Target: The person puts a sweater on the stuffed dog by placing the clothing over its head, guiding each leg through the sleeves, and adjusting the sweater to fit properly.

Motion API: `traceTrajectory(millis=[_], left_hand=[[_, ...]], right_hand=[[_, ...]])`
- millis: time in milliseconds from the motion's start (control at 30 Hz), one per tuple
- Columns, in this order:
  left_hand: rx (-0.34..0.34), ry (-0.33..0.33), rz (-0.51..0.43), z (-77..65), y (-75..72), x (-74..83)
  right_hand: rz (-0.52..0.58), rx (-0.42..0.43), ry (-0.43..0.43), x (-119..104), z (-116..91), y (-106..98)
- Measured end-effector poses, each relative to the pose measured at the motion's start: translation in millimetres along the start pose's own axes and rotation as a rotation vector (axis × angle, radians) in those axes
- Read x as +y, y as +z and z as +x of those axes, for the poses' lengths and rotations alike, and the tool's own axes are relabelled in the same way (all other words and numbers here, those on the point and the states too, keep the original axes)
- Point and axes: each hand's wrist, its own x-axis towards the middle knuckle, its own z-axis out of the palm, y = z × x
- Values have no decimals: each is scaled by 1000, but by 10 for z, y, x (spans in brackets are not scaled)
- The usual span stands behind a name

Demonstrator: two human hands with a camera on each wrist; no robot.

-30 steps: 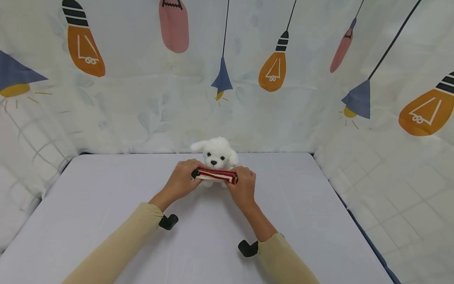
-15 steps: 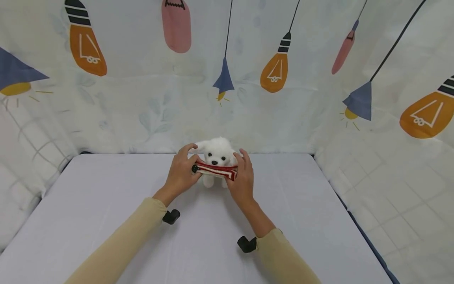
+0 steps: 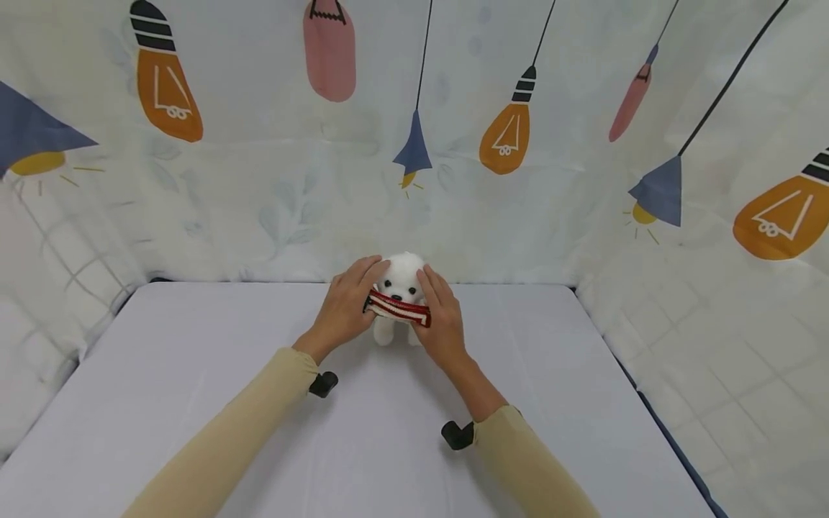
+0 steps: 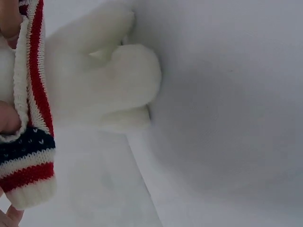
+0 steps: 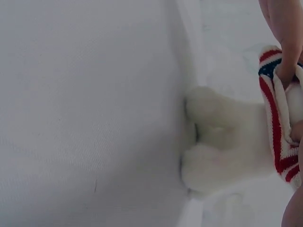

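A white plush dog (image 3: 403,272) stands upright on the table, facing me. Across its muzzle and neck lies a small knitted sweater (image 3: 401,308), striped red and white with a navy part. My left hand (image 3: 350,298) grips the sweater's one end, its fingers beside the dog's head. At the other end my right hand (image 3: 443,316) holds it, fingers up along the other side of the head. In the left wrist view the sweater's white opening edge (image 4: 21,80) is spread by the thumbs. Both of the dog's ears are hidden behind the hands.
A white-covered table (image 3: 259,432) lies under the dog, its back edge just behind it. Patterned curtains (image 3: 291,173) with printed lamps hang at the back and sides. Each wrist carries a small black camera (image 3: 458,435).
Both hands have moved forward and closer together, bringing the sweater up against the dog's muzzle and neck. Their fingers have straightened and now lie over the sides of the head, covering the ears.
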Motion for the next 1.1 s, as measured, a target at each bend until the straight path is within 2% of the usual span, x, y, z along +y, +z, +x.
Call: traceTrajectory(millis=[167, 367, 633, 933, 1100], left_hand=[[-45, -14, 0, 40, 25, 14], [-74, -48, -20, 76, 27, 21], [-106, -89, -77, 91, 36, 34], [-125, -91, -80, 130, 34, 49], [-141, -76, -103, 140, 45, 24]], right_hand=[[35, -33, -22, 48, 25, 14], [137, -40, -21, 93, 58, 32], [200, -108, 82, 135, 49, 20], [194, -103, 110, 209, 111, -49], [284, -121, 188, 242, 136, -70]])
